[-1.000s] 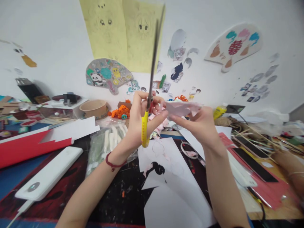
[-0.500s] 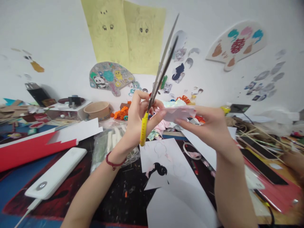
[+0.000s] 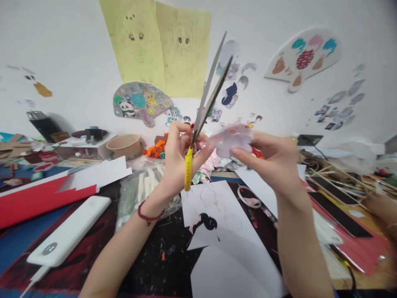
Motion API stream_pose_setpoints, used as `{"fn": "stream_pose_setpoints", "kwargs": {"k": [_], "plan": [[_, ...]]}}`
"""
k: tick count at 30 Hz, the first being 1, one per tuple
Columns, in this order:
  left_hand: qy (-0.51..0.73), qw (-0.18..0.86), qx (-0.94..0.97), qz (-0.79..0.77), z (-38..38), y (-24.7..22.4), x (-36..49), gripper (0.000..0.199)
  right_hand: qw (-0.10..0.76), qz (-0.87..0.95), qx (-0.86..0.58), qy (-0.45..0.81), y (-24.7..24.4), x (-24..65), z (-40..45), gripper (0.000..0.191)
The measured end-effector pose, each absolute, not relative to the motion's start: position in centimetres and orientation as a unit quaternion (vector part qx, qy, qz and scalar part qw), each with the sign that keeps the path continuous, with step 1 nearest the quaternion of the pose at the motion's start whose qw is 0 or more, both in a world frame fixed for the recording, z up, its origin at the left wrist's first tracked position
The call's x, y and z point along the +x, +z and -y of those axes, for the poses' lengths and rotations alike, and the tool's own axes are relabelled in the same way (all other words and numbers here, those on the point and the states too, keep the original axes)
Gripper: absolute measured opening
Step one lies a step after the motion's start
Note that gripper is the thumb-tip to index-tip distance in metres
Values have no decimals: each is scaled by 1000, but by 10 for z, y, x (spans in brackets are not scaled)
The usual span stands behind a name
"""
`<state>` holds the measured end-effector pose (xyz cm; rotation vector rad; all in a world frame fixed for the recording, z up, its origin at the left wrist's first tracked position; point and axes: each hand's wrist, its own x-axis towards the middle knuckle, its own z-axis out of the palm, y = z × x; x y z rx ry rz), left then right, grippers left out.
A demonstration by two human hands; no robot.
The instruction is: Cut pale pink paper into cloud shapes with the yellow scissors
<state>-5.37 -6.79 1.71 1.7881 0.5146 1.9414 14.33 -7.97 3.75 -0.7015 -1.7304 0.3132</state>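
A pair of scissors (image 3: 207,108) with a yellow handle hangs in my left hand (image 3: 181,159), blades apart and pointing up. The same hand's thumb and fingers meet the near edge of a thin pale pink paper piece (image 3: 229,142) with small red marks. My right hand (image 3: 269,159) pinches that piece from the other side, thumb below and fingers behind. Both hands are raised over the desk. Under them lies a white sheet (image 3: 235,244) with pencil outlines and a black and pink cut-out figure (image 3: 204,223).
A white power bank (image 3: 70,231) with a cable lies at left beside red card (image 3: 43,200). A clear bag (image 3: 139,198) is by my left wrist. Dark phones (image 3: 341,215) lie at right. Another person's hand (image 3: 380,207) shows at the right edge. A tan round container (image 3: 124,145) stands behind.
The paper piece has turned from nearly edge-on to show more of its face. The scissors have tipped slightly, their tips lower. The view has shifted a little.
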Motion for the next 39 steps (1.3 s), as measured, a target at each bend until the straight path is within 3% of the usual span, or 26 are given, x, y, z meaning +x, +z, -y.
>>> {"fn": "stream_pose_setpoints", "kwargs": {"k": [9,22,27,39], "plan": [[742,218,605,-187,70,11,-44,42,621,692,-317,187,31,124,78,22],[727,307,593,-161,73,15,-40,41,641,660,-333,210,30,124,80,38],[726,306,589,-178,76,17,-39,35,640,659,-333,215,31,126,79,37],[705,299,607,-210,80,15,-37,47,604,688,-356,186,33,127,86,26]]}}
